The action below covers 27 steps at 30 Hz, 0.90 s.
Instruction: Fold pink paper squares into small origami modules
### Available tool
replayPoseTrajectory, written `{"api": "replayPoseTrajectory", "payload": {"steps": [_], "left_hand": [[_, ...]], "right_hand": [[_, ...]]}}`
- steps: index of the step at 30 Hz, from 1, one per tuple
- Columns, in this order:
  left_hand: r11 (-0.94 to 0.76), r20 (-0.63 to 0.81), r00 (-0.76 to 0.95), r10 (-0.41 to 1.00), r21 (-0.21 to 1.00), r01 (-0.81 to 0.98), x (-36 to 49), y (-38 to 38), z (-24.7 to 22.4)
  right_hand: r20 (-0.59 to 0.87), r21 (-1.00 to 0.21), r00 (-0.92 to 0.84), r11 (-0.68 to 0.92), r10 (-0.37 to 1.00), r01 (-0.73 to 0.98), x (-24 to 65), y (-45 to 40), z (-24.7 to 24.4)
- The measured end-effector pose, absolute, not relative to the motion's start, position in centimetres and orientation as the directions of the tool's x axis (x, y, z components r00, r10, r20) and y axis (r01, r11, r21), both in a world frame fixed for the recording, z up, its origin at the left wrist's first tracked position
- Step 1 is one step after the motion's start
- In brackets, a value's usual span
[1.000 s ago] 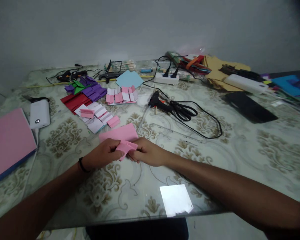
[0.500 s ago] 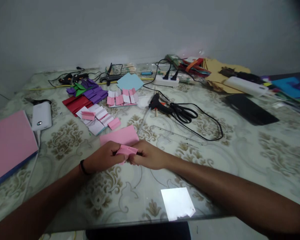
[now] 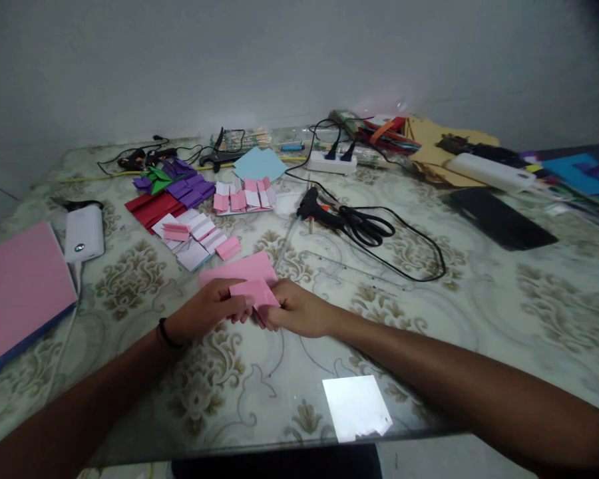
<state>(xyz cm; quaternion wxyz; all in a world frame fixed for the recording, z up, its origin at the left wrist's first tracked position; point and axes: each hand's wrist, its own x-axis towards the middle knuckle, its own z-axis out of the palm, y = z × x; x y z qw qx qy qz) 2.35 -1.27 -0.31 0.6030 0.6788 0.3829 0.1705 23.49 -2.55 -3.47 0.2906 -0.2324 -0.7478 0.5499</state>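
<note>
A small pink piece of paper (image 3: 254,291) is held between my two hands above the table. My left hand (image 3: 212,309) pinches its left side, thumb on top. On the right edge, my right hand (image 3: 299,307) is closed with its fingers partly under the sheet. Just behind them lies a larger pink paper strip (image 3: 247,267), partly hidden by my hands. Folded pink and white paper pieces (image 3: 199,233) lie beyond it, and another row of folded pieces (image 3: 244,194) sits farther back.
A glue gun (image 3: 319,209) with a coiled black cable lies right of centre. At left are a white power bank (image 3: 84,233) and a pink sheet stack (image 3: 22,293). A power strip (image 3: 332,161), a black slab (image 3: 502,218) and purple folded papers (image 3: 190,189) stand farther back.
The pink paper in my hands was bunched and creased; now it shows a flatter face. My left thumb has shifted across its top, and the hands stay in about the same place.
</note>
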Motion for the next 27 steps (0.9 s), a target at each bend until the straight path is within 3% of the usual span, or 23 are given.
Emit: {"api": "replayPoseTrajectory", "payload": {"steps": [15, 27], "left_hand": [[0.014, -0.235, 0.646, 0.726, 0.944, 0.328, 2.28, -1.09, -0.58], [0.028, -0.227, 0.636, 0.738, 0.951, 0.308, 2.49, -1.09, -1.14]], "right_hand": [[0.242, -0.943, -0.707, 0.333, 0.665, -0.010, 23.16, -2.66, -2.97], [0.110, -0.976, -0.704, 0.211, 0.701, 0.058, 23.15, -2.83, -2.69]]}}
